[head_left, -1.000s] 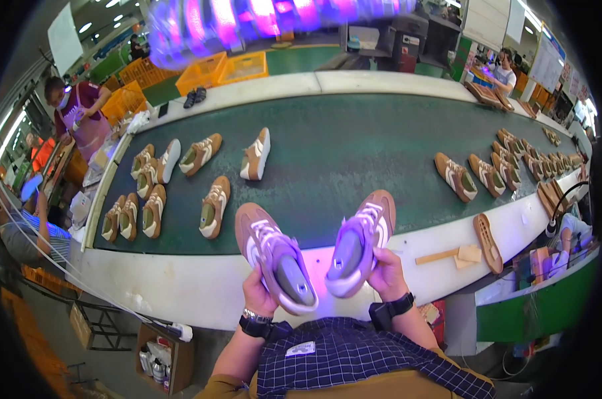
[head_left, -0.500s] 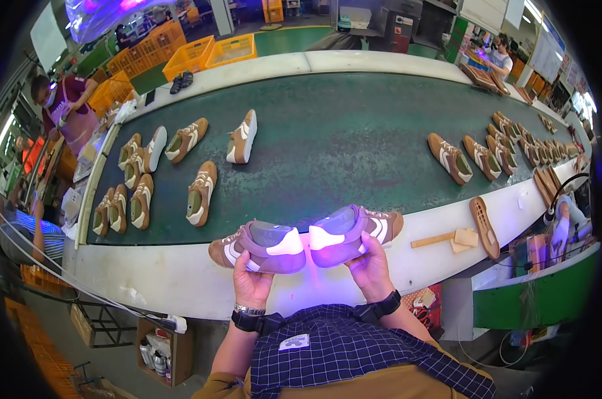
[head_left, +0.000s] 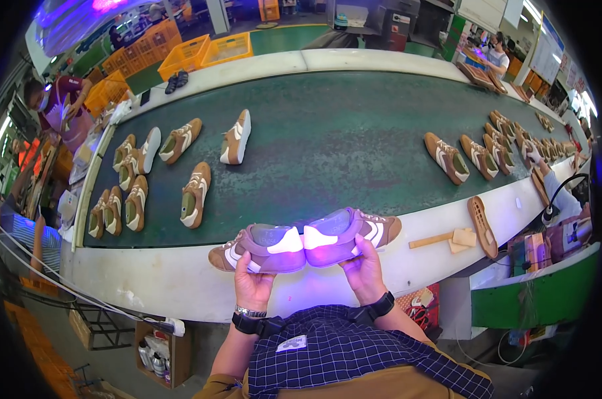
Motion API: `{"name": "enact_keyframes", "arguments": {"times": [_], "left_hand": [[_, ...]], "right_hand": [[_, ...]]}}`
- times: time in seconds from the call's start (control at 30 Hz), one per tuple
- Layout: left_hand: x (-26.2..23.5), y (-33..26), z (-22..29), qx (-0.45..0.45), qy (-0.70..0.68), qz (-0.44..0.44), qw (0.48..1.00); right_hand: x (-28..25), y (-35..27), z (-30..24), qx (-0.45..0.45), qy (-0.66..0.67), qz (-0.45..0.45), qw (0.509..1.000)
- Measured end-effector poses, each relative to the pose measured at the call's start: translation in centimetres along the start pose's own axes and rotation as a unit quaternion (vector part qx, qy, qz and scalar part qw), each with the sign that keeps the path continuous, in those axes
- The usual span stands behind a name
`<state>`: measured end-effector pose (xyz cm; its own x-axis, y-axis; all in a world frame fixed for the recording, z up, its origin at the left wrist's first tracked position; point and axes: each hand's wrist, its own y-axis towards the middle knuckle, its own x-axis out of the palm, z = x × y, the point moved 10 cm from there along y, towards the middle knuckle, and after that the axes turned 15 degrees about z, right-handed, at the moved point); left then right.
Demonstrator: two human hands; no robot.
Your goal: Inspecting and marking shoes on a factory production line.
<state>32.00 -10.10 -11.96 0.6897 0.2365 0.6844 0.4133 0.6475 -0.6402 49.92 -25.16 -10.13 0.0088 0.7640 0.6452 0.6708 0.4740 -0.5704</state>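
My left hand (head_left: 252, 282) is closed on a brown and white sneaker (head_left: 264, 259), thumb on its near side, toe to the left. A matching sneaker (head_left: 327, 249) sits in my right hand (head_left: 363, 271), its toe pointing right. The pale heels of the two shoes meet in the middle under violet light, over the white front edge of the table. Fingers under both shoes are partly hidden.
On the green belt (head_left: 314, 146) stand several more sneakers, left and right. A wooden stick (head_left: 430, 240) and a loose sole (head_left: 482, 227) lie on the white ledge at right. At far right a gloved hand (head_left: 532, 153) reaches toward shoes.
Both sneakers have come together so that their heels touch; a gap lay between them before. My right hand moved slightly left. Someone's gloved hand at far right now reaches over the belt.
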Motion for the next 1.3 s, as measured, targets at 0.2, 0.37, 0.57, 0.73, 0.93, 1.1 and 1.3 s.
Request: {"name": "enact_keyframes", "arguments": {"times": [0.2,0.37,0.57,0.73,0.93,1.1,1.3], "left_hand": [[-0.1,0.4,-0.3,-0.004,0.004,0.009,1.000],[-0.5,0.4,-0.7,-0.013,0.005,0.016,1.000],[0.2,-0.6,-0.4,0.014,0.026,0.010,1.000],[0.7,-0.9,0.1,0.041,0.045,-0.004,0.998],[1.2,-1.2,0.5,0.062,0.057,-0.017,0.996],[0.8,-1.3,0.3,0.065,0.062,-0.005,0.996],[0.2,-1.0,-0.3,0.027,0.050,-0.007,0.998]], "right_hand": [[0.0,0.1,-0.1,-0.006,0.013,0.003,1.000],[-0.5,0.5,0.1,-0.015,0.005,-0.005,1.000],[-0.9,0.5,0.0,-0.025,-0.016,-0.007,1.000],[-0.5,-0.2,-1.0,-0.055,-0.046,-0.005,0.997],[-0.3,0.0,-2.1,-0.092,-0.041,-0.006,0.995],[-0.9,0.2,-2.2,-0.107,-0.069,-0.010,0.992],[-0.3,-0.1,-2.2,-0.068,-0.068,-0.011,0.995]]}}
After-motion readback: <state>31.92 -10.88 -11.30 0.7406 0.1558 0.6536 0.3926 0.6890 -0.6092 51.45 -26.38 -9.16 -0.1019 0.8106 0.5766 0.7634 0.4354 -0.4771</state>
